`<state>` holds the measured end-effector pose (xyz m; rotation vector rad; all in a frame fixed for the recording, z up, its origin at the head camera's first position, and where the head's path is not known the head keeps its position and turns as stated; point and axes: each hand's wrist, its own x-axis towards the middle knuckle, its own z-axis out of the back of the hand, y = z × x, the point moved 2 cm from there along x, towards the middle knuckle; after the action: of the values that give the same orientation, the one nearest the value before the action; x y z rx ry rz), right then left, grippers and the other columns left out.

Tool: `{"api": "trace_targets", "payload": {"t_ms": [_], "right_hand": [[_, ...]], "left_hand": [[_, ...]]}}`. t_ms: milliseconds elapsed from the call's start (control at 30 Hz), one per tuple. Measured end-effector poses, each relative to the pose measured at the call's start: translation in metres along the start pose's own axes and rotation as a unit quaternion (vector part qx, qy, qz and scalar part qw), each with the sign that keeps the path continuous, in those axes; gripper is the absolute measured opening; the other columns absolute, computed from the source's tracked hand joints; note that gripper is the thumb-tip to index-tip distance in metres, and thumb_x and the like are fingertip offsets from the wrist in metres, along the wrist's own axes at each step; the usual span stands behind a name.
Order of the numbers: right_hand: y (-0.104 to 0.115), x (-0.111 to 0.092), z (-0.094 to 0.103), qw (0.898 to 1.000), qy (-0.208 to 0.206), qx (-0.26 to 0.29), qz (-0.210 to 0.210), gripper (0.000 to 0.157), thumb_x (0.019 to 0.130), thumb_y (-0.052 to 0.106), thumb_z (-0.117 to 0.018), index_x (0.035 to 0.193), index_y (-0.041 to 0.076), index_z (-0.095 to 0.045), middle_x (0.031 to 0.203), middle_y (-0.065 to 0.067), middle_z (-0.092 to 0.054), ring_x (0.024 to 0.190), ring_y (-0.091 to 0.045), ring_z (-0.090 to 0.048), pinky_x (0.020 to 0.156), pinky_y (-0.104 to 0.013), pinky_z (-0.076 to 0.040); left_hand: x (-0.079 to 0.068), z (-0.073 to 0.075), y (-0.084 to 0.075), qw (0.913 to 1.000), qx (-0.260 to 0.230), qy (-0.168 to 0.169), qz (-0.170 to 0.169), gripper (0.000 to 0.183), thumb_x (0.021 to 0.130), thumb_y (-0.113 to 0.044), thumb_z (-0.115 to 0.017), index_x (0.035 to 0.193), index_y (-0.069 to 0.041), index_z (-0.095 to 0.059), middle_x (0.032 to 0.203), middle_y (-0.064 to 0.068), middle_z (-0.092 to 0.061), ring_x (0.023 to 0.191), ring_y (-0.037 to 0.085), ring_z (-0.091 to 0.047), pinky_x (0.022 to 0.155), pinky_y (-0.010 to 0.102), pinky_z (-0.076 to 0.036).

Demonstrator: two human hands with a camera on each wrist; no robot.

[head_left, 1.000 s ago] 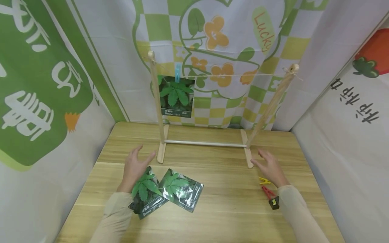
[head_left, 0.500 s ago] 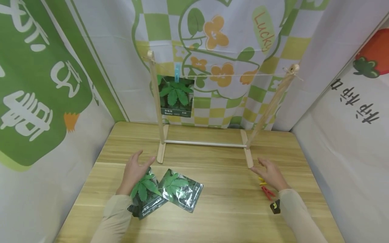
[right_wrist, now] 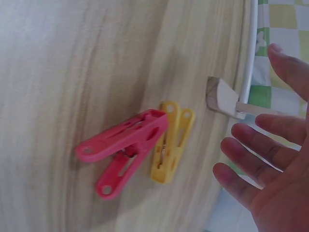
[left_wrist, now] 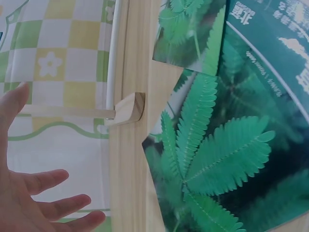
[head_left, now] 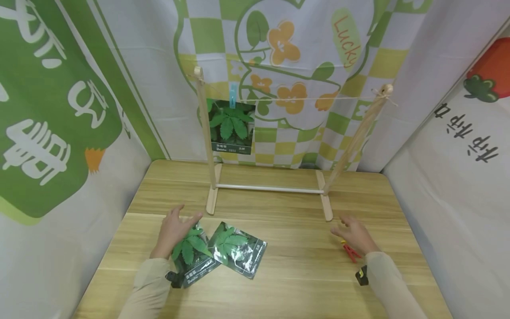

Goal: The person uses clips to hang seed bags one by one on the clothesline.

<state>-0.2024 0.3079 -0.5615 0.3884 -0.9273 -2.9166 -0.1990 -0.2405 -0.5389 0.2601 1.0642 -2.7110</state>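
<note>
My left hand (head_left: 172,232) hovers over the left seed packet (head_left: 195,254), fingers spread and nothing in them. That packet, printed with a green fern-like leaf, lies beside a second seed packet (head_left: 239,250), their edges meeting. On the right, my empty right hand (head_left: 356,234) is held above two clothespins with its fingers apart. The red clothespin (right_wrist: 128,150) lies against the yellow clothespin (right_wrist: 172,145) in the right wrist view; the hand mostly covers the yellow one in the head view. A third packet (head_left: 231,126) hangs from a string, held by a blue clothespin (head_left: 233,95).
A wooden frame (head_left: 206,133) stands at the back of the wooden table (head_left: 295,266), with the string (head_left: 311,98) tied between its posts and a white rod (head_left: 271,189) low down. Behind it hangs a patterned curtain (head_left: 279,44). Printed cloths flank both sides.
Both hands have drawn back slightly toward the person, the right one now covering more of the yellow clothespin. The packets, clothespins and frame have stayed put.
</note>
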Motion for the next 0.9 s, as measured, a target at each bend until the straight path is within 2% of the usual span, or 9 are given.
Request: {"api": "trace_targets", "payload": {"t_ms": [300,467,667,900], "right_hand": [[-0.012,0.001,-0.006,0.999,0.014,-0.036,-0.015,0.078,0.091,0.044,-0.065,0.141,-0.009,-0.04,0.14,-0.035,-0.045,0.128,-0.055,-0.042,0.103,-0.066,-0.037],[-0.014,-0.001,-0.008,0.998,0.018,-0.061,-0.015,0.076,0.089,0.041,-0.069,0.136,-0.012,-0.044,0.14,-0.037,-0.044,0.129,-0.056,-0.039,0.105,-0.066,-0.034],[-0.016,-0.002,-0.012,0.996,0.019,-0.085,-0.003,0.071,0.085,0.036,-0.074,0.129,-0.015,-0.051,0.131,-0.036,-0.051,0.122,-0.054,-0.047,0.102,-0.063,-0.04],[-0.02,-0.002,-0.015,0.994,0.014,-0.106,0.004,0.06,0.084,0.025,-0.075,0.127,-0.012,-0.055,0.121,-0.031,-0.057,0.113,-0.049,-0.055,0.098,-0.06,-0.045]], "left_hand": [[-0.004,-0.005,0.011,0.9995,0.022,0.012,0.019,0.105,0.084,-0.073,-0.053,0.151,0.002,-0.022,0.152,0.036,-0.022,0.136,0.058,-0.024,0.108,0.07,-0.029],[-0.009,-0.007,0.016,0.9987,0.039,0.019,0.028,0.104,0.085,-0.068,-0.057,0.15,0.005,-0.023,0.149,0.039,-0.025,0.132,0.061,-0.028,0.104,0.071,-0.033],[-0.013,-0.008,0.019,0.9971,0.062,0.029,0.035,0.101,0.086,-0.061,-0.062,0.148,0.008,-0.023,0.146,0.042,-0.026,0.129,0.063,-0.03,0.1,0.071,-0.036],[-0.018,-0.011,0.025,0.9938,0.096,0.033,0.044,0.103,0.084,-0.061,-0.064,0.147,0.01,-0.025,0.141,0.044,-0.03,0.126,0.064,-0.033,0.097,0.071,-0.038]]}}
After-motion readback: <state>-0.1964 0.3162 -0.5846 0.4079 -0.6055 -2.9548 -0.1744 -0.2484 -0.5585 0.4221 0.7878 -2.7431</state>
